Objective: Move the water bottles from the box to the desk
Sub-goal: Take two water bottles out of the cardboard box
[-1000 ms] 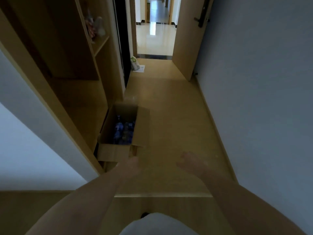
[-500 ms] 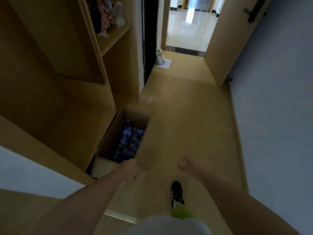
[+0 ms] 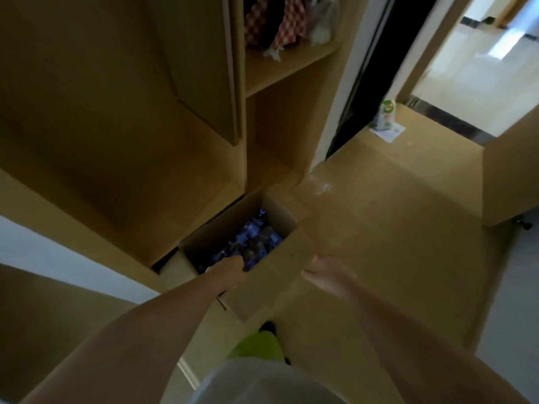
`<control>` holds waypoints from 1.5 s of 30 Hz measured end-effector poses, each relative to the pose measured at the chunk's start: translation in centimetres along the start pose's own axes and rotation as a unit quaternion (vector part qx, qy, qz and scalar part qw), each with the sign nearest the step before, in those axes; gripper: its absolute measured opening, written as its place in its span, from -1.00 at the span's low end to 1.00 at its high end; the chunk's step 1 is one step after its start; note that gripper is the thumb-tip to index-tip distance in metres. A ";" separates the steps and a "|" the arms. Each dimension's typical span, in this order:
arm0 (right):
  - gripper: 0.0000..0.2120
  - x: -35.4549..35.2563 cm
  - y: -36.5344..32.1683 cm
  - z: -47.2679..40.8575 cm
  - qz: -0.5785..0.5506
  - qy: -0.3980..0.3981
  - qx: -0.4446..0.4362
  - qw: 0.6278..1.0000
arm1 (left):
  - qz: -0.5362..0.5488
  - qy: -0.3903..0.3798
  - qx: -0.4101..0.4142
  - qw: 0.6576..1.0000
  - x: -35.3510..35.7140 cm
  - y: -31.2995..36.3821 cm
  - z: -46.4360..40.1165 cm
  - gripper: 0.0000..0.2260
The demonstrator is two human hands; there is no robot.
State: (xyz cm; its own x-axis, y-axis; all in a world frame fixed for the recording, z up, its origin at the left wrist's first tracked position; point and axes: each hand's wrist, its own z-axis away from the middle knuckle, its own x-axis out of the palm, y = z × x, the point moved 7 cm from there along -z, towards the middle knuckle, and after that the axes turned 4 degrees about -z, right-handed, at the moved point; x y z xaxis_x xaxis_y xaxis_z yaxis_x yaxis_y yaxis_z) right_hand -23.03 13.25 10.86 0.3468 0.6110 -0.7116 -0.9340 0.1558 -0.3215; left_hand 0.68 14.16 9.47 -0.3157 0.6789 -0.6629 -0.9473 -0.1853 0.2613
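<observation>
An open cardboard box [image 3: 280, 211] stands on the wooden floor against the wardrobe. Several water bottles [image 3: 256, 237] with blue labels lie inside it. My left hand [image 3: 230, 266] reaches down over the box's near edge, just above the bottles; its fingers are hidden behind the hand, so contact is unclear. My right hand [image 3: 329, 275] hovers with fingers spread over the box's right flap, holding nothing. No desk is in view.
A wooden wardrobe [image 3: 145, 112] with an open door and a shelf of clothes rises at the left. A white bottle [image 3: 385, 115] stands on paper by the doorway at the back right. My foot [image 3: 268, 328] is just below the box.
I have walked up to the box and leaned over it. My left hand has moved from the floor side of the box in over its near edge, and my right hand has come above the flap.
</observation>
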 end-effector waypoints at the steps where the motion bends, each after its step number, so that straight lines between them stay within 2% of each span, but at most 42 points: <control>1: -0.68 -0.4 -0.3 -1.1 0.005 -0.002 -0.011 1.000 | 0.012 -0.003 -0.009 1.000 -0.3 0.0 -0.7 -0.68; 5: -0.56 -3.1 -1.6 -5.6 0.065 -0.011 -0.031 0.997 | 0.046 -0.010 -0.038 0.998 -1.5 0.4 -4.0 -0.66; 17: -0.59 -8.4 -6.1 -16.4 0.117 -0.103 -0.097 0.983 | 0.138 0.012 -0.130 0.982 -4.6 -1.1 -9.7 -0.69; 23: -0.62 -9.0 -8.3 -22.0 0.164 -0.149 -0.144 0.965 | 0.210 0.042 -0.214 0.953 -4.1 -2.4 -10.7 -0.71; 29: -0.71 -9.0 -9.0 -27.4 0.226 -0.196 -0.188 0.935 | 0.273 0.041 -0.299 0.913 -2.8 -1.0 -12.6 -0.68; 37: -0.81 -5.8 -8.0 -35.0 0.299 -0.212 -0.208 0.907 | 0.332 0.036 -0.310 0.890 -0.5 1.7 -19.1 -0.68; 42: -0.82 0.0 -6.4 -40.9 0.302 -0.207 -0.201 0.909 | 0.381 0.030 -0.304 0.873 3.7 1.3 -25.4 -0.70; 45: -0.82 5.1 -5.0 -45.2 0.281 -0.226 -0.200 0.911 | 0.366 0.021 -0.303 0.880 6.9 -0.6 -29.9 -0.68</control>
State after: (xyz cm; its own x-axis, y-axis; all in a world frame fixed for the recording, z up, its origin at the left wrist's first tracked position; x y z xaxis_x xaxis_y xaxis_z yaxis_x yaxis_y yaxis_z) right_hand -12.69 -19.48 -19.40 -0.3322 0.7781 -0.5331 -0.8154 -0.5210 -0.2523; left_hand -2.52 -2.32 -16.23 -0.8430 0.1964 -0.5008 -0.3414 -0.9148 0.2157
